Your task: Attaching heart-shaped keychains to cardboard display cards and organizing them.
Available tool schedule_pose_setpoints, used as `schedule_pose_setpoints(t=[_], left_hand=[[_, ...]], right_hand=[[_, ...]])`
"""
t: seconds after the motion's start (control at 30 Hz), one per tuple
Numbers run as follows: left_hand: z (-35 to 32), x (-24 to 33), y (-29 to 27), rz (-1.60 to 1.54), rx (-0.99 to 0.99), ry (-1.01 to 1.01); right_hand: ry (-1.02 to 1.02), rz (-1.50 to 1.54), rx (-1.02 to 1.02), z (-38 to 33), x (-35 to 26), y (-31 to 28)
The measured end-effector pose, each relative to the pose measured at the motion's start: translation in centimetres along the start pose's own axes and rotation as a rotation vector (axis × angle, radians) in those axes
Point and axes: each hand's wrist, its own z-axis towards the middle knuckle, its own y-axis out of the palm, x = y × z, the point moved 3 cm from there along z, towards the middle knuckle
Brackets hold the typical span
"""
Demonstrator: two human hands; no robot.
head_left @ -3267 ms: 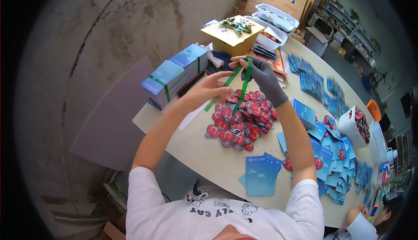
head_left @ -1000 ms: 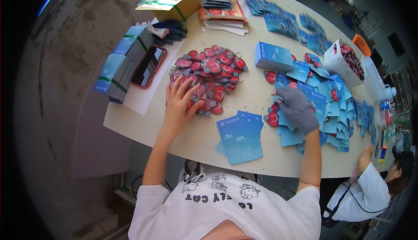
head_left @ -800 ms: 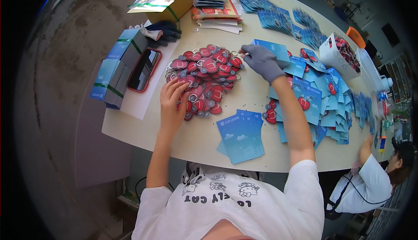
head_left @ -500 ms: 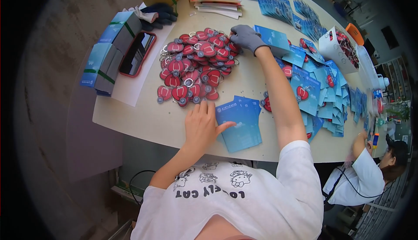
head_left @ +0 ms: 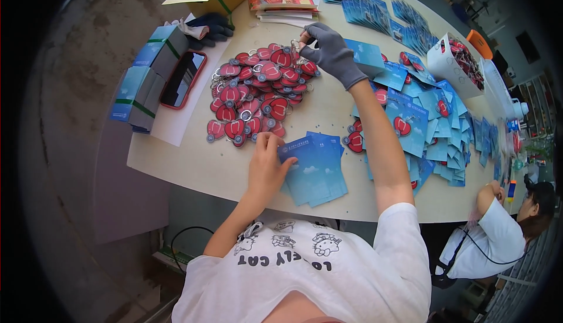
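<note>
A heap of red keychains (head_left: 252,91) with metal rings lies in front of me. At its right edge my right hand (head_left: 331,53), in a grey glove with bare fingertips, pinches a keychain by its ring (head_left: 295,44); the rest of that keychain blends into the heap. My bare left hand (head_left: 267,162) is at the heap's near edge. Its fingers are bent and its thumb lies over the left edge of the top blue card (head_left: 311,170), gripping it. More cards lie fanned beneath this one.
Cards with red keychains (head_left: 410,121) are piled at the right, beside a blue card stack (head_left: 365,58) and a white bin (head_left: 448,65). At the left are bundled cards (head_left: 138,91), a phone (head_left: 183,80) and dark gloves (head_left: 212,30). Another person (head_left: 489,223) sits at the far right.
My right hand has risen slightly from the heap with a keychain ring at its fingertips. My left thumb has drawn in, and the top card has slid left toward my left hand.
</note>
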Motion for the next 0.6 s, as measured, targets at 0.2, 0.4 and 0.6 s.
schedule_pose_setpoints(t=[0.2,0.4,0.6], left_hand=[[0.6,-0.9,-1.4,-0.467,-0.036,-0.037],[1.9,0.6,-6.6,-1.015,0.141,-0.235],[3.5,3.2,-5.1,-0.655,0.386,0.143]], right_hand=[[0.098,0.537,0.087,-2.1,-4.5,-4.1],[0.197,0.676,0.011,-7.5,-10.4,-7.5],[0.251,0.539,-0.008,-11.0,-14.6,-5.3]])
